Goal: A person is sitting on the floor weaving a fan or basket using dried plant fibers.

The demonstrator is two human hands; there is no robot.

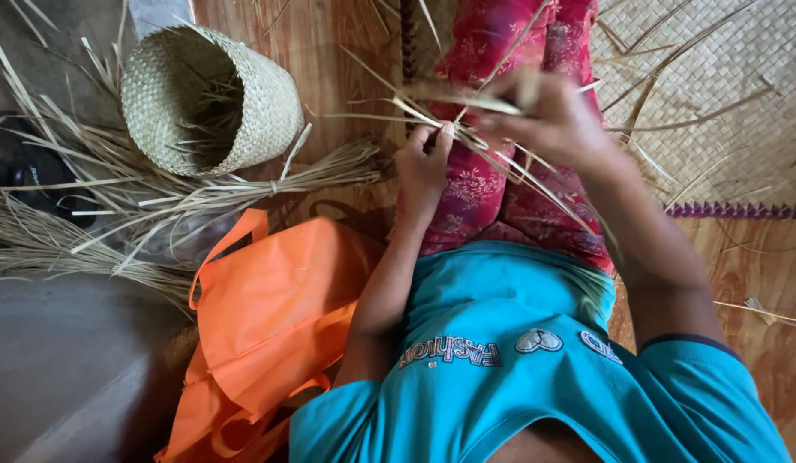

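Note:
I look down over my teal shirt and red patterned skirt. Above my lap both hands hold a small cluster of pale dried straw strips (466, 107). My left hand (423, 167) pinches the strips from below, thumb and fingers closed on them. On the strips' right end my right hand (556, 120) is closed, a little blurred. Loose strip ends fan out over the skirt toward the right.
A woven straw basket (269, 103) lies on its side at upper left. A tied bundle of dried strips (243, 184) spreads across the floor left of me. An orange fabric bag (269, 317) sits by my left arm. A woven mat (723, 103) covers the floor at right.

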